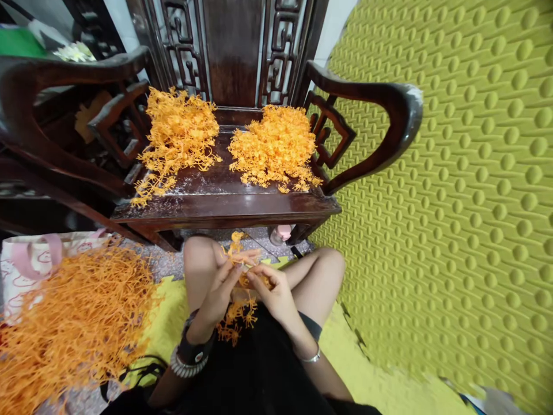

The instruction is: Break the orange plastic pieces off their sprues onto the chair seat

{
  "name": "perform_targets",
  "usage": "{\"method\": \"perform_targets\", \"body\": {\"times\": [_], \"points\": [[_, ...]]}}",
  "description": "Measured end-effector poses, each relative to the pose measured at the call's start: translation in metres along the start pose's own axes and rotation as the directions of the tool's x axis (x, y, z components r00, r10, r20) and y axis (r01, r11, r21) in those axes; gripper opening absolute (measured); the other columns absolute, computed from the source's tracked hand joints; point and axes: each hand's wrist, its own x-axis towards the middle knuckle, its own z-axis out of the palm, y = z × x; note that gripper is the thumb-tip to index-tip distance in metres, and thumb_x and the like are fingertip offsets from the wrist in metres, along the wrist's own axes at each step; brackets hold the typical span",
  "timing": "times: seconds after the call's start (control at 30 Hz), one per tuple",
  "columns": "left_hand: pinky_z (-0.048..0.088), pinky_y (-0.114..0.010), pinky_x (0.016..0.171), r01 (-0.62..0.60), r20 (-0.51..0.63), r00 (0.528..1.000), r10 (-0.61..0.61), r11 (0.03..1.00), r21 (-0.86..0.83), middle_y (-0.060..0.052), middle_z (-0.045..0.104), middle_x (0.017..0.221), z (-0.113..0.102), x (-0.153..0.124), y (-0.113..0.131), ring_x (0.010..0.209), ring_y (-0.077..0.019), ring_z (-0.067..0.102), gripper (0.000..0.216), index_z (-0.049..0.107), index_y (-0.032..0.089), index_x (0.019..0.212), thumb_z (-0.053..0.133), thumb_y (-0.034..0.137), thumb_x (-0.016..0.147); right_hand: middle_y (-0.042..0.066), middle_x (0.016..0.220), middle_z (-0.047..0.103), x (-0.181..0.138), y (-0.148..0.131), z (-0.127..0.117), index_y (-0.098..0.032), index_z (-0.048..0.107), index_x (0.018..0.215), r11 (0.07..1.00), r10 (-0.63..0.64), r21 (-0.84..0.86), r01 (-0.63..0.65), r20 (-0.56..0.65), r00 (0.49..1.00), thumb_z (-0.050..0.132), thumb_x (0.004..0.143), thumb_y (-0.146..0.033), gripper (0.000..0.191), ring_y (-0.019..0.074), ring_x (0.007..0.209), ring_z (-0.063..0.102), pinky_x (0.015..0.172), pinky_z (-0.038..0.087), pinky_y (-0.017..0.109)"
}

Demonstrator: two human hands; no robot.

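The person sits with bent knees, and both hands meet above the lap, just in front of the dark wooden chair (233,205). The left forearm comes from the lower left and slants up to the right; the left hand (222,288) pinches an orange branching strand (237,317) between thumb and fingertip, while its other fingers reach toward the right. The right forearm slants up to the left, and the right hand (276,291), with its back turned upward, has its thumb and fingers closed on the same orange work, very near to the left fingertips. The strand hangs below the hands over the black clothing (259,369). Two orange heaps, left (181,127) and right (276,144), lie on the seat; a loose orange pile (82,317) lies beside the left knee.
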Motion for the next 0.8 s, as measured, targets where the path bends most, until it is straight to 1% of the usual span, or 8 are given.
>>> {"method": "perform_targets", "body": {"times": [0.13, 0.2, 0.27, 0.4, 0.47, 0.67, 0.73, 0.8], "points": [[0.046, -0.024, 0.074, 0.05, 0.04, 0.998, -0.058, 0.981, 0.189, -0.007, 0.06, 0.118, -0.011, -0.005, -0.007, 0.1, -0.0195, 0.057, 0.027, 0.064, 0.021, 0.102, 0.053, 0.041, 0.088, -0.004, 0.061, 0.044, -0.004, 0.006, -0.002, -0.019, 0.054, 0.075, 0.992, 0.041, 0.119, -0.03, -0.086, 0.995, 0.059, 0.084, -0.047, 0.03, 0.0091, 0.053, 0.036, 0.049, 0.031, 0.022], [0.044, -0.024, 0.066, 0.102, 0.144, 0.979, -0.142, 0.962, 0.252, -0.006, 0.065, 0.094, -0.015, -0.008, -0.01, 0.081, -0.0174, 0.058, 0.029, 0.065, 0.019, 0.095, 0.054, 0.043, 0.087, -0.006, 0.057, 0.034, -0.005, 0.008, -0.003, -0.019, 0.051, 0.075, 0.971, 0.085, 0.231, -0.063, -0.089, 0.992, 0.059, 0.084, -0.048, 0.031, 0.0077, 0.049, 0.027, 0.044, 0.023, 0.021], [0.041, -0.024, 0.062, 0.137, 0.222, 0.954, -0.204, 0.949, 0.284, -0.002, 0.058, 0.069, -0.016, -0.011, -0.013, 0.065, -0.0143, 0.052, 0.035, 0.064, 0.016, 0.077, 0.054, 0.048, 0.085, -0.008, 0.056, 0.028, -0.006, 0.009, -0.004, -0.02, 0.048, 0.075, 0.916, 0.149, 0.38, -0.127, -0.028, 0.988, 0.06, 0.083, -0.047, 0.031, 0.0069, 0.047, 0.02, 0.043, 0.017, 0.02], [0.029, -0.024, 0.051, 0.187, 0.197, 0.955, -0.222, 0.966, 0.181, 0.003, 0.036, 0.052, -0.008, -0.021, -0.018, 0.05, -0.01, 0.033, 0.051, 0.048, 0.017, 0.057, 0.045, 0.059, 0.086, -0.008, 0.057, 0.027, -0.008, 0.003, -0.008, -0.02, 0.043, 0.073, 0.755, 0.199, 0.602, -0.26, 0.167, 0.966, 0.063, 0.08, -0.041, 0.03, 0.0067, 0.046, 0.017, 0.043, 0.015, 0.021], [0.025, -0.025, 0.05, 0.207, 0.251, 0.94, -0.229, 0.972, 0.113, 0.004, 0.031, 0.051, 0.0, -0.028, -0.017, 0.048, -0.0094, 0.028, 0.052, 0.043, 0.018, 0.056, 0.044, 0.06, 0.086, -0.008, 0.059, 0.026, -0.012, -0.002, -0.013, -0.021, 0.041, 0.073, 0.706, 0.178, 0.647, -0.289, 0.232, 0.956, 0.062, 0.079, -0.041, 0.029, 0.0067, 0.046, 0.014, 0.042, 0.015, 0.021], [0.017, -0.026, 0.047, 0.305, 0.45, 0.848, -0.28, 0.952, 0.017, 0.006, 0.025, 0.049, 0.022, -0.054, -0.012, 0.045, -0.0079, 0.02, 0.052, 0.037, 0.019, 0.057, 0.044, 0.062, 0.085, -0.008, 0.059, 0.022, -0.037, -0.018, -0.022, -0.021, 0.041, 0.068, 0.721, 0.074, 0.64, -0.264, 0.307, 0.949, 0.061, 0.079, -0.041, 0.031, 0.0069, 0.046, 0.009, 0.04, 0.013, 0.021], [0.015, -0.026, 0.046, 0.319, 0.492, 0.825, -0.276, 0.948, -0.003, 0.006, 0.024, 0.048, 0.023, -0.064, -0.012, 0.043, -0.0072, 0.019, 0.053, 0.035, 0.019, 0.055, 0.045, 0.061, 0.085, -0.007, 0.059, 0.024, -0.048, -0.025, -0.034, -0.021, 0.046, 0.068, 0.755, 0.031, 0.632, -0.174, 0.231, 0.972, 0.062, 0.079, -0.038, 0.027, 0.0074, 0.045, 0.009, 0.038, 0.013, 0.022], [0.012, -0.026, 0.044, 0.335, 0.49, 0.831, -0.262, 0.94, -0.065, 0.007, 0.021, 0.045, 0.018, -0.073, -0.013, 0.041, -0.0065, 0.016, 0.055, 0.031, 0.02, 0.051, 0.048, 0.059, 0.084, -0.007, 0.058, 0.026, -0.06, -0.034, -0.06, -0.023, 0.05, 0.068, 0.76, -0.121, 0.639, 0.123, -0.046, 0.992, 0.064, 0.079, -0.033, 0.021, 0.0081, 0.043, 0.008, 0.036, 0.015, 0.023]]}}
